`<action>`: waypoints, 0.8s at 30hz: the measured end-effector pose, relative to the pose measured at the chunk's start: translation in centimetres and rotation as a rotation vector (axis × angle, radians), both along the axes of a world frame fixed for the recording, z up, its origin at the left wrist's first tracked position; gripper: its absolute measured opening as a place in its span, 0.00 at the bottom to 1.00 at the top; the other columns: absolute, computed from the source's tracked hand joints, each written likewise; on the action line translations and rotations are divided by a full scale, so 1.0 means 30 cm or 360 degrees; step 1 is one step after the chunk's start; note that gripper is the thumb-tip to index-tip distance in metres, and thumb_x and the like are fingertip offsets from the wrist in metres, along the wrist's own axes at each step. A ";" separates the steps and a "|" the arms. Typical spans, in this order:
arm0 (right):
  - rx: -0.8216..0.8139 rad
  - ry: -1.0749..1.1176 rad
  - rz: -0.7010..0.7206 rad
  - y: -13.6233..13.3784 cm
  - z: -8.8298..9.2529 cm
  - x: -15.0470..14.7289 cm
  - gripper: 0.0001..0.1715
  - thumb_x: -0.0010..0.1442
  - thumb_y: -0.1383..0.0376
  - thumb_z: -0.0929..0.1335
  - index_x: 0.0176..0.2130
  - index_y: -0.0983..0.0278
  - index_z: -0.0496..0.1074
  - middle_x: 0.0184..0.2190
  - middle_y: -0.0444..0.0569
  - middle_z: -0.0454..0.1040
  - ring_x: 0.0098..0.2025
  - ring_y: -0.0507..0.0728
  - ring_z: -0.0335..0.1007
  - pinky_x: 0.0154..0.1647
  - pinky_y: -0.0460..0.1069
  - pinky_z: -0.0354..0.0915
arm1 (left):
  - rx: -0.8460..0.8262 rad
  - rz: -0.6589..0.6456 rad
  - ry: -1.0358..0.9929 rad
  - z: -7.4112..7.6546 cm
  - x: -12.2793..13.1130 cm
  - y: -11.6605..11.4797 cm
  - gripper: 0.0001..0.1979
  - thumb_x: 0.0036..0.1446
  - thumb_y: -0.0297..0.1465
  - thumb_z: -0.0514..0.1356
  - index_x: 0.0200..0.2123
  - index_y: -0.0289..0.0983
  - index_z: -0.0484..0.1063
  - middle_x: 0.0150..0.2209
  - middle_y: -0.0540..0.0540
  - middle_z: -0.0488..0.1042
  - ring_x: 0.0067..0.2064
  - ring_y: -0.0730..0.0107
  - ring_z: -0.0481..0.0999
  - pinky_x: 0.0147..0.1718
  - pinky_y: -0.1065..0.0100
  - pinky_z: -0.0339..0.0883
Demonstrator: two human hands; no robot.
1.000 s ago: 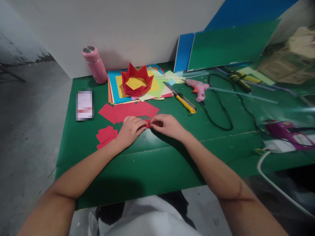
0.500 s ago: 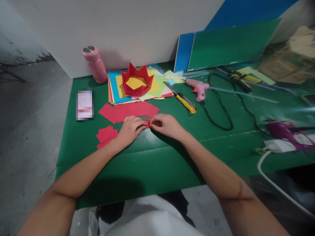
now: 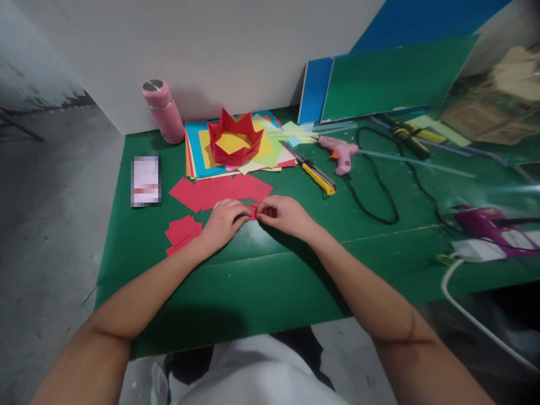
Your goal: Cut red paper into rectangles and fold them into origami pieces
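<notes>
On the green counter (image 3: pixel 270 292), near its middle, a small red paper piece (image 3: pixel 253 212) sits between our left hand (image 3: pixel 225 221) and our right hand (image 3: pixel 290 215). We pinch it from both sides: our left fingers (image 3: pixel 243 216) press its left end, and our right fingers (image 3: pixel 264 210), curled close together, grip its right end. They cover much of it, so we cannot tell its full shape. Just beyond our hands we see larger red sheets (image 3: pixel 217 191) overlapping in a row, and left of our left hand lies a small pile of red pieces (image 3: pixel 183 231). Farther back, a pointed red paper ring (image 3: pixel 236 158) stands on a stack of coloured sheets (image 3: pixel 194 160), with yellow paper (image 3: pixel 230 142) showing inside it. To its right we have a yellow-handled cutter (image 3: pixel 320 177) and a pink glue gun (image 3: pixel 343 152) with a black cord (image 3: pixel 388 221). Over to the left lies a white rectangular item (image 3: pixel 145 179), pixelated, so we cannot read its reddish marks; behind it stands a pink bottle (image 3: pixel 165 115). At the far right, a purple box (image 3: pixel 485 222) and the white plug (image 3: pixel 481 251) beside it are too blurred for us to read any label. A green panel (image 3: pixel 396 79) stands at the back.
</notes>
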State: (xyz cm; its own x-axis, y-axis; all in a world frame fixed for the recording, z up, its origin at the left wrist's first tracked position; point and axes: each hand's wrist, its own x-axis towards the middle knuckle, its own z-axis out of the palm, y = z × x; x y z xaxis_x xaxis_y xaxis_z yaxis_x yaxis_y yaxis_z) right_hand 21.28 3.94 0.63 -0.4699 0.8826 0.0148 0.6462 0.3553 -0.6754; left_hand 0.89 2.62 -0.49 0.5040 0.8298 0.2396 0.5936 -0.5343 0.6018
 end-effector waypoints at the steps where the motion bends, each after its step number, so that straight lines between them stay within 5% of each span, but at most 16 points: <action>1: -0.0001 0.0008 -0.0007 0.000 0.000 0.000 0.02 0.54 0.68 0.69 0.29 0.64 0.73 0.26 0.44 0.72 0.25 0.49 0.63 0.29 0.45 0.57 | 0.0001 -0.0004 0.0004 -0.002 -0.001 0.000 0.07 0.63 0.30 0.57 0.34 0.38 0.75 0.36 0.47 0.77 0.39 0.66 0.73 0.43 0.63 0.61; 24: -0.0053 0.0048 -0.0067 -0.005 -0.003 -0.005 0.03 0.55 0.68 0.69 0.29 0.63 0.74 0.26 0.44 0.73 0.27 0.50 0.64 0.30 0.46 0.57 | 0.0460 -0.0063 0.0260 0.006 -0.007 -0.033 0.08 0.63 0.30 0.57 0.34 0.36 0.74 0.34 0.47 0.77 0.37 0.65 0.72 0.39 0.62 0.59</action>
State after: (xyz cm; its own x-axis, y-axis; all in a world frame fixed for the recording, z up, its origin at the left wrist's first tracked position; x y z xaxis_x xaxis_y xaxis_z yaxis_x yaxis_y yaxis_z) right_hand 21.13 3.79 0.55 -0.4322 0.9018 -0.0012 0.6392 0.3054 -0.7058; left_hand 0.69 1.63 -0.29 0.5856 0.7184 0.3755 0.6453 -0.6935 0.3205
